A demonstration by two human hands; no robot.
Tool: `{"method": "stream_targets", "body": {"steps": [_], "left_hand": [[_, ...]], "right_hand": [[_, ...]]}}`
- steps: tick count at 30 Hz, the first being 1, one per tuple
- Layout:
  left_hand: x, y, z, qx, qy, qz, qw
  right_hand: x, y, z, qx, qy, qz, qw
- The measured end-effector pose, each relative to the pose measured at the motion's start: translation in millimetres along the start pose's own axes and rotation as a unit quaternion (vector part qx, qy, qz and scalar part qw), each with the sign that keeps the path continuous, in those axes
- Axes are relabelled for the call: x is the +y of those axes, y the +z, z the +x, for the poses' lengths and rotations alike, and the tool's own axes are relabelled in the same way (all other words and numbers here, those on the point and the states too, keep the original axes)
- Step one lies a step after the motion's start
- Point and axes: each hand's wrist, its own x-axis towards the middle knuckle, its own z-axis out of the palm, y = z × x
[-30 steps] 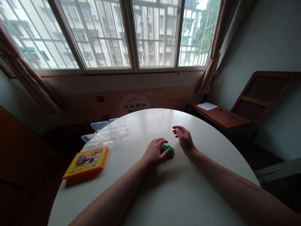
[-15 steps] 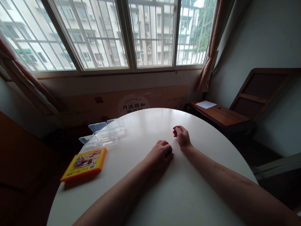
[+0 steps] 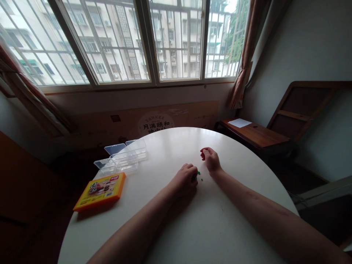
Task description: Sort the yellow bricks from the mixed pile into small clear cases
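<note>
My left hand (image 3: 184, 179) rests on the round white table (image 3: 209, 227), fingers curled over a pile of small green pieces (image 3: 198, 173). Only a few green bits show at its fingertips; the rest is hidden under the hand. My right hand (image 3: 210, 159) lies just to the right of it, fingers loosely curled inward, nothing visible in them. The two hands are a few centimetres apart.
Clear plastic compartment boxes (image 3: 122, 158) sit at the table's far left edge. An orange box (image 3: 100, 190) lies nearer, on the left. A dark wooden side table (image 3: 255, 134) with a white paper (image 3: 240, 123) stands to the right, below the window.
My left hand has closed over the green pile, which showed plainly a second ago. My right hand's fingers have curled in from an open spread.
</note>
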Motion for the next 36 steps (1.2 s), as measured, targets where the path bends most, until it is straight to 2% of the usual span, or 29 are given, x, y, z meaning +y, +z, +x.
{"method": "stream_targets", "body": {"steps": [8, 13, 17, 20, 24, 27, 29, 31, 33, 36], "left_hand": [[-4, -2.0, 3, 0.056, -0.029, -0.089, 0.994], [-5, -4.5, 3, 0.109, -0.062, -0.177, 0.976], [-15, -8.8, 4, 0.187, -0.125, -0.254, 0.941], [-30, -15.9, 4, 0.275, -0.184, -0.306, 0.893], [-48, -25.3, 2, 0.375, -0.256, -0.352, 0.818], [-52, -27.6, 1, 0.409, -0.280, -0.371, 0.785], [-51, -27.0, 2, 0.414, -0.284, -0.378, 0.778], [-49, -25.7, 3, 0.413, -0.285, -0.380, 0.777], [-47, -24.7, 4, 0.412, -0.284, -0.379, 0.778], [-48, -23.8, 5, 0.414, -0.284, -0.378, 0.778]], "right_hand": [[1, 0, 0, -0.025, 0.007, -0.006, 1.000], [-2, -3, -3, -0.091, 0.024, -0.030, 0.995], [-3, -7, -5, -0.173, 0.026, -0.062, 0.983], [-4, -10, -7, -0.243, 0.003, -0.088, 0.966], [-12, -10, -17, -0.348, -0.053, -0.125, 0.928], [-21, -7, -32, -0.433, -0.124, -0.173, 0.876], [-25, -4, -42, -0.473, -0.203, -0.247, 0.821], [-28, 1, -50, -0.486, -0.262, -0.308, 0.775], [-29, 6, -55, -0.484, -0.289, -0.325, 0.760], [-29, 13, -60, -0.473, -0.308, -0.312, 0.764]]}}
